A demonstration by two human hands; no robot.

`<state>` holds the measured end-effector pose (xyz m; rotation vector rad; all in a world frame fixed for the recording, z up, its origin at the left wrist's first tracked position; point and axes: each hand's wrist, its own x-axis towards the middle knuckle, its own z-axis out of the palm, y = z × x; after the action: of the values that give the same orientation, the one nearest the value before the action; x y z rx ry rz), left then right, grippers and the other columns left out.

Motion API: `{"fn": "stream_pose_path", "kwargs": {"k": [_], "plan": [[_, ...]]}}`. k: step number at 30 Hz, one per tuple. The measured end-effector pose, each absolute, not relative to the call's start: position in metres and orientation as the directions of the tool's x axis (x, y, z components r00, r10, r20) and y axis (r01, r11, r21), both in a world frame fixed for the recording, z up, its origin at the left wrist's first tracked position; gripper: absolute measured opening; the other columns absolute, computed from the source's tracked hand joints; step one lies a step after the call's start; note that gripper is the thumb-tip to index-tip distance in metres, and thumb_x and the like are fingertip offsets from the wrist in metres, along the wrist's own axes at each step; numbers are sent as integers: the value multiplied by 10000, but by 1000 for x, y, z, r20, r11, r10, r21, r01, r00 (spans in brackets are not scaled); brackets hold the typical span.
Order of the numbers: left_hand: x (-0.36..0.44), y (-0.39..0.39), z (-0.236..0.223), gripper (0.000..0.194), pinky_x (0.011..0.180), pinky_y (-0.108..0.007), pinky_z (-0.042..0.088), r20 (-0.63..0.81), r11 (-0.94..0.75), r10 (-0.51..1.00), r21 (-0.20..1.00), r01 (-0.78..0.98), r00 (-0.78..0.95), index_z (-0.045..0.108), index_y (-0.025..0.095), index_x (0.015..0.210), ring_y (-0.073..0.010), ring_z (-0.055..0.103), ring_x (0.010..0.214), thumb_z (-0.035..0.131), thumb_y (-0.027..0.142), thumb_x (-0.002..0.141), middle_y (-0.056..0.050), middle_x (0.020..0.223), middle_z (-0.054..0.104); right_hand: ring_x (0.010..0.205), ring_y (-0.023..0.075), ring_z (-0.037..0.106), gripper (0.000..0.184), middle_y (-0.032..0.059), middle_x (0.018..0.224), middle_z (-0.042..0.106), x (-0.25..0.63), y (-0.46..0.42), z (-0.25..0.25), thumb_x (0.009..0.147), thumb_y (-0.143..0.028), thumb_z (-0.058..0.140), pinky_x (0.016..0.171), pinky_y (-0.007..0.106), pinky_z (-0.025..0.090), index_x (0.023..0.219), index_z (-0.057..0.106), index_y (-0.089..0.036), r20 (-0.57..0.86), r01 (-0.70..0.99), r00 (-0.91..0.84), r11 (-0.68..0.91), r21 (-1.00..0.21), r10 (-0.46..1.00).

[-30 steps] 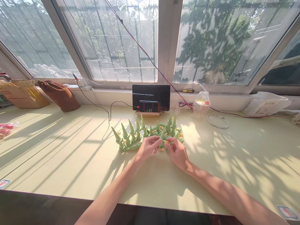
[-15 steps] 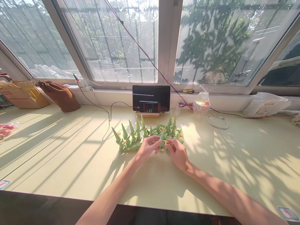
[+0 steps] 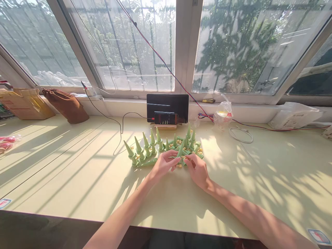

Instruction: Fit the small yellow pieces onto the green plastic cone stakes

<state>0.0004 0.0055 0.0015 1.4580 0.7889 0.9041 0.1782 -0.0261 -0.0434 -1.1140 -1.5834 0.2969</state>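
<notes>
My left hand [image 3: 164,165] is closed around the lower part of a green cone-shaped piece [image 3: 181,148], which stands tip up and slightly tilted to the right. Beside the cone's base, my right hand [image 3: 198,170] has its thumb and fingers pinched together. Whatever lies between those fingertips is too small or hidden to make out. Left of my hands stands a row of assembled green spiked pieces [image 3: 146,146]. Behind and to the right lies a heap of green parts [image 3: 198,145] with small yellow bits among them. A small yellow piece [image 3: 179,166] rests between my hands.
A dark tablet [image 3: 167,103] with a phone [image 3: 166,119] before it leans at the table's back. A brown drawstring pouch [image 3: 66,106] and a cardboard box [image 3: 26,103] stand back left. Plastic bags, a coiled white cable [image 3: 240,135] and a screwdriver [image 3: 208,101] are right.
The cone in my left hand has shifted very slightly right, and my right fingertips have come closer to its base. The surrounding pieces stay where they were.
</notes>
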Motion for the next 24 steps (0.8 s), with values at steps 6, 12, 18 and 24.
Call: {"fn": "stream_pose_path", "kwargs": {"k": [6,12,18,24], "plan": [[0,7,-5,319,491,-242,401,96,-111,864,994,1,494,705,157,996,-67,464,485,719,428,827,-47,836,682,543,131,544,277,13,633,629,179,-23,-48,950,-344,491,541,244,437,789,628,-165,594,476,82,493,-729,800],[0,4,-4,351,474,-217,387,87,-123,858,992,38,507,705,151,1030,-81,461,519,734,424,811,-36,756,652,483,108,437,348,-27,543,515,179,-22,-51,966,-340,461,501,232,361,657,510,-186,593,518,83,474,-713,801],[0,4,-8,406,457,-210,380,77,-138,862,987,85,501,700,146,1055,-89,463,508,755,444,786,-15,655,615,472,91,295,417,-60,501,351,178,-22,-49,975,-350,433,473,238,269,590,367,-205,600,548,80,468,-694,796],[4,3,-3,387,453,-207,386,80,-128,862,990,62,501,706,146,1037,-81,467,495,733,454,803,-21,693,635,469,92,320,420,-58,503,370,178,-22,-46,974,-372,443,472,235,286,594,398,-201,572,500,104,454,-737,813]]}}
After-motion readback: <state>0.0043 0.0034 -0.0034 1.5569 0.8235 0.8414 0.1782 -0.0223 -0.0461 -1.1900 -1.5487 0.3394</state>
